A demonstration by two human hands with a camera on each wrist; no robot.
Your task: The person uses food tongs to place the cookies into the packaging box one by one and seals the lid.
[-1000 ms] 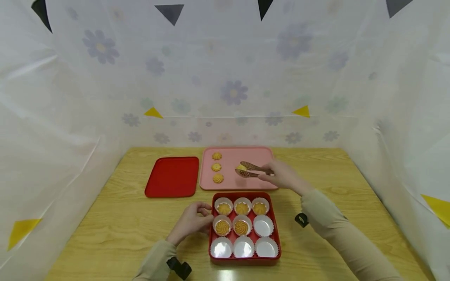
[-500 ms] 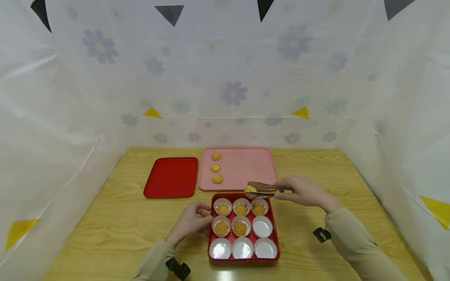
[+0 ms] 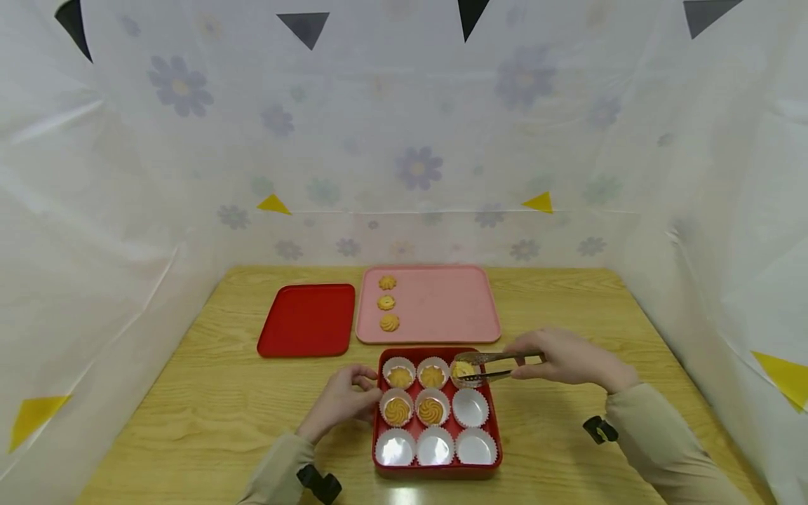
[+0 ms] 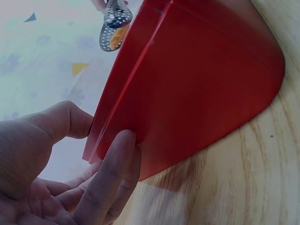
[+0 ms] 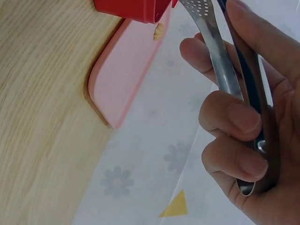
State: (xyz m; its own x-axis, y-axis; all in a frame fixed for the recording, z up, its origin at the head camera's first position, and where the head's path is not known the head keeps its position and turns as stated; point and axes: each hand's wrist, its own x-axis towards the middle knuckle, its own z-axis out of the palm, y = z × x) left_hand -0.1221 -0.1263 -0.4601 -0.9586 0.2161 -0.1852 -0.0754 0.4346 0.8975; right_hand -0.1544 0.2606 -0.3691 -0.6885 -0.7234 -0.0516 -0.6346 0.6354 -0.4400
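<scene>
My right hand (image 3: 571, 358) grips metal tongs (image 3: 505, 366) with perforated ends, fingers curled round the arms. Between the ends is a yellow cookie (image 3: 463, 369), over the far right paper cup of a red box (image 3: 435, 471). In the left wrist view the tong ends (image 4: 115, 23) are above the rim, clasping the cookie (image 4: 118, 37). My left hand (image 3: 344, 400) holds the box's left side, thumb at the rim and fingers against the outer wall. Piped cookies sit in the far row's left and middle cups and the middle row's left and middle cups. The tongs cover the far right cup.
Behind the box lies a pink tray (image 3: 448, 301) with a column of three cookies (image 3: 386, 302) at its left. A red square tray or lid (image 3: 307, 320) is to its left. White paper cups without cookies (image 3: 435, 447) fill the box's near row.
My right hand has carried the tongs and the cookie from the pink tray toward me, to over the box's far right cup. My left hand has stayed at the box.
</scene>
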